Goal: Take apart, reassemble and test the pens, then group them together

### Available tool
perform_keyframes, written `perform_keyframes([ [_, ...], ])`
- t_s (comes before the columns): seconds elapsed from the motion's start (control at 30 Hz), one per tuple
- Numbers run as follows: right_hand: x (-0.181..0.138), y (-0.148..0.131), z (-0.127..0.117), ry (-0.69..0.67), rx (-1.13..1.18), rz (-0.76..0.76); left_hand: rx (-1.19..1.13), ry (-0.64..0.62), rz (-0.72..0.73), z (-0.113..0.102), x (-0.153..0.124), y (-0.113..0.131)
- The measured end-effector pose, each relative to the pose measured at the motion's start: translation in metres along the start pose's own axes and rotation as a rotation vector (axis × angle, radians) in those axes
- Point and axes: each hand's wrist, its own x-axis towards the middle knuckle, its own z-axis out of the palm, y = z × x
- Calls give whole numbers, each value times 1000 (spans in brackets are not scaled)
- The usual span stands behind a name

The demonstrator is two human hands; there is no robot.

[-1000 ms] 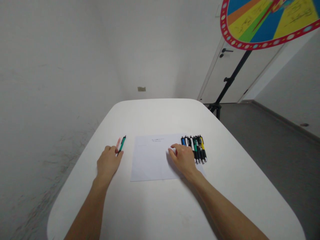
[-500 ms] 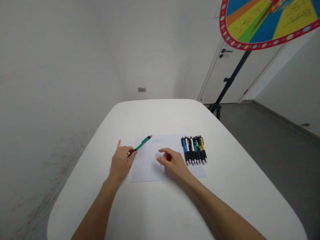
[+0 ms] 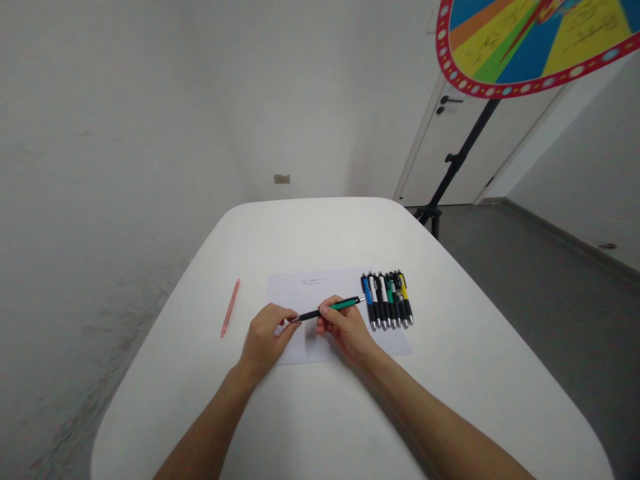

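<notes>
A green and black ballpoint pen (image 3: 343,304) is held between both hands above the white paper (image 3: 293,293), lying nearly level. My left hand (image 3: 267,337) pinches its black tip end with thumb and fingers. My right hand (image 3: 345,327) grips the pen around its middle, its clicker end pointing right. Some small handwriting shows near the top of the sheet. To the right, partly on the paper, several pens (image 3: 386,300) lie side by side in a row, with blue, white, green and yellow barrels.
A pink pen (image 3: 231,308) lies on the white table (image 3: 310,230), left of the paper. Beyond the table's far right corner stands a colourful prize wheel (image 3: 530,50) on a black stand (image 3: 455,163), before a white door. A wall runs along the left and back.
My left hand has carried the green pen from the left toward the middle. My right hand has closed on it. The pink pen is now fully uncovered.
</notes>
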Motion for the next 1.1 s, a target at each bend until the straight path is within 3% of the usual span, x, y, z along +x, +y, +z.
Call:
perform_keyframes([
  [0.53, 3, 7, -4, -21, -11, 79, 46, -32, 134, 0, 1, 1],
  [0.87, 1, 6, -4, -39, 21, 77, 98, -147, 127, -2, 1, 2],
  [1.1, 2, 7, -8, -71, 16, 68, 8, -182, 88, -3, 2, 4],
])
